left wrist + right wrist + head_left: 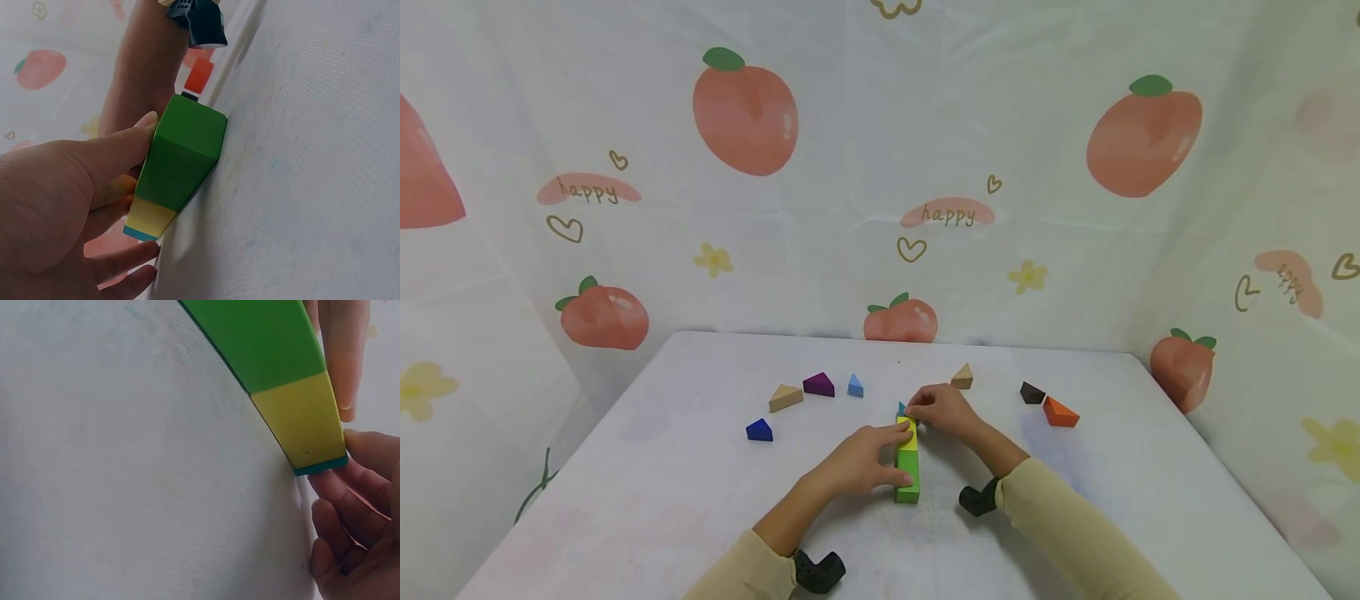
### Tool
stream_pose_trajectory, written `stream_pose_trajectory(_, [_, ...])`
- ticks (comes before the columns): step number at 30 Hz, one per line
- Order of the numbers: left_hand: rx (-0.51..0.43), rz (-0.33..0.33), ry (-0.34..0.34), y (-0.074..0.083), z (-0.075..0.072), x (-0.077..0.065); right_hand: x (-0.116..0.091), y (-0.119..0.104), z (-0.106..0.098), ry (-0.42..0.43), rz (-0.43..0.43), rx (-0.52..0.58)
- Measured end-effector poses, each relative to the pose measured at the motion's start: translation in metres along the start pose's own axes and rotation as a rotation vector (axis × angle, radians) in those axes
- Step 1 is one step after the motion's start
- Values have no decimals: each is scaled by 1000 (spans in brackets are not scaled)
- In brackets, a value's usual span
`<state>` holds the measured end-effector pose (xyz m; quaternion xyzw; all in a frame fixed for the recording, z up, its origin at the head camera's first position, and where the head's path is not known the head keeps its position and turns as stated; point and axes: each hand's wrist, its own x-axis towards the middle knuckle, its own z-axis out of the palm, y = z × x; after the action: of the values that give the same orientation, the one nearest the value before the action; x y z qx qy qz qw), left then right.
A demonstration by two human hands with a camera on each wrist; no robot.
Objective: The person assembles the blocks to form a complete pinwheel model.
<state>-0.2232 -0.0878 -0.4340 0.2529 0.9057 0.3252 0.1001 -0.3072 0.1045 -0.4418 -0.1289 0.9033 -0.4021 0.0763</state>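
Observation:
A green rectangular block (907,479) and a yellow block (907,437) lie end to end in a row. At the row's far end is a small teal-blue triangular block (902,409), mostly hidden by fingers. My left hand (861,461) rests along the row, thumb on the green block and a fingertip on the yellow one, fingers spread rather than wrapped round. My right hand (946,410) pinches the teal block against the end of the yellow one. In the right wrist view only a thin teal edge (320,467) shows past the yellow block.
Left of the row lie a dark blue block (760,431), a wooden triangle (786,398), a purple block (819,384) and a light blue triangle (855,386). Beyond my right hand are a wooden triangle (962,377), a black block (1032,393) and an orange block (1061,412).

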Motion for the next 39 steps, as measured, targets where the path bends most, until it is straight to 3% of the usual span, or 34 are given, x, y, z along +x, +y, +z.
stream_pose_trajectory(26, [-4,7,-18,-2,0,2,-3,0,-3,-29,6,-9])
stream_pose_trajectory(39, [-15,-16,-14,-1,0,1,-5,-4,-28,69,-29,-94])
